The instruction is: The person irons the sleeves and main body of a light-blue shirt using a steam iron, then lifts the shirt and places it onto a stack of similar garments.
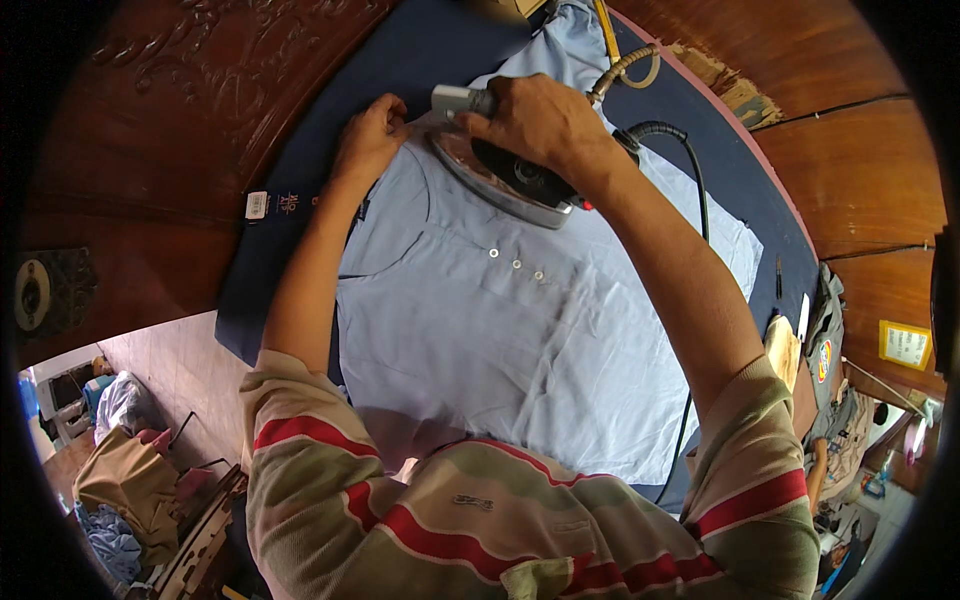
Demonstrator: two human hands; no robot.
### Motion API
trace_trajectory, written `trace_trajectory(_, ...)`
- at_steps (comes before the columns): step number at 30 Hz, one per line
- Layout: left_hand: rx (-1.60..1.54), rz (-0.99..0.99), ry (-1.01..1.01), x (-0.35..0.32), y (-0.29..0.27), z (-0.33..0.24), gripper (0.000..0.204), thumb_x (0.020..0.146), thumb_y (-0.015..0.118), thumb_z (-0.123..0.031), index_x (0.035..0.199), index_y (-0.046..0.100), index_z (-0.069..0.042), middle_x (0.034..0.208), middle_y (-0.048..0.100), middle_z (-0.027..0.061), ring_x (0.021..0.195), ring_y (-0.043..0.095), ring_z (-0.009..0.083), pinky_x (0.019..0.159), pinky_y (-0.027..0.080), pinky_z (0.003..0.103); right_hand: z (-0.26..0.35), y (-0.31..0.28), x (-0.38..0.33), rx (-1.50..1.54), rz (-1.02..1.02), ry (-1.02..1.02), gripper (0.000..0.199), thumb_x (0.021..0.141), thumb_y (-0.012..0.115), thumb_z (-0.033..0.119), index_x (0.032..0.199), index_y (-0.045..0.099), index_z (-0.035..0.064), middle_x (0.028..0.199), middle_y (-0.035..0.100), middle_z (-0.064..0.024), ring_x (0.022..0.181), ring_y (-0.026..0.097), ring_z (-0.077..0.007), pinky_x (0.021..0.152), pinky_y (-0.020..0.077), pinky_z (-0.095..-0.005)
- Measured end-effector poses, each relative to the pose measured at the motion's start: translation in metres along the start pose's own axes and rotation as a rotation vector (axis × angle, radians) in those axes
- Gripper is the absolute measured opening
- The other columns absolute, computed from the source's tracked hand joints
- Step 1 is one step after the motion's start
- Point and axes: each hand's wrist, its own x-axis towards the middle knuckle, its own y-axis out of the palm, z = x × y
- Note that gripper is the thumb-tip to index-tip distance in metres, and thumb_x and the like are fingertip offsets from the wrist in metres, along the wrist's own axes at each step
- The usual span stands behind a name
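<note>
A light blue collarless shirt (450,340) lies spread on a dark navy ironing surface (400,60), its round neckline to the left and several small pale buttons down the front placket. My right hand (545,120) is wrapped round the handle of an electric iron (500,185). The iron's metal plate rests on the shirt's upper part, beside the neckline. My left hand (372,140) is closed, fingers bent and thumb against them, at the shirt's shoulder edge near the neckline; it seems to pinch the cloth there. Its fingertips are partly hidden.
From the iron a black cord (700,180) runs down over the shirt's right side. A ribbed hose (625,70) bends away behind my right hand. Carved dark wood panels (180,130) border the left. Piled cloth (125,480) lies at lower left; hanging garments (830,320) are at right.
</note>
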Motion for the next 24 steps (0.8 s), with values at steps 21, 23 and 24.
trace_trajectory(21,0.018,-0.035,-0.066,0.008,0.001,0.022,0.020,0.077,0.067,-0.007,0.096,0.061,-0.002,0.087,0.066,0.0134,0.083,0.065,0.0263,0.073,0.050,0.034,-0.002,0.002,-0.010,0.006,0.050,-0.123,0.052,0.080,0.054,0.052,0.094,0.064,0.0036,0.074,0.065,-0.0186,0.071,0.065,-0.0355,0.068,0.0520,-0.0415)
trace_trajectory(23,0.113,-0.049,-0.073,0.014,0.005,0.020,0.021,0.078,0.065,-0.007,0.098,0.061,-0.004,0.091,0.066,0.0109,0.085,0.064,0.0262,0.075,0.049,0.035,-0.014,-0.004,-0.038,-0.015,0.143,-0.171,0.053,0.079,0.056,0.053,0.096,0.063,0.0035,0.071,0.064,-0.0197,0.069,0.064,-0.0368,0.066,0.0519,-0.0426)
trace_trajectory(24,0.210,-0.088,-0.082,0.011,0.009,0.014,0.021,0.079,0.064,-0.007,0.099,0.061,-0.006,0.094,0.065,0.0096,0.087,0.063,0.0262,0.077,0.049,0.036,-0.020,-0.008,-0.054,-0.024,0.204,-0.203,0.053,0.079,0.056,0.053,0.097,0.063,0.0036,0.070,0.064,-0.0204,0.069,0.064,-0.0372,0.065,0.0518,-0.0429)
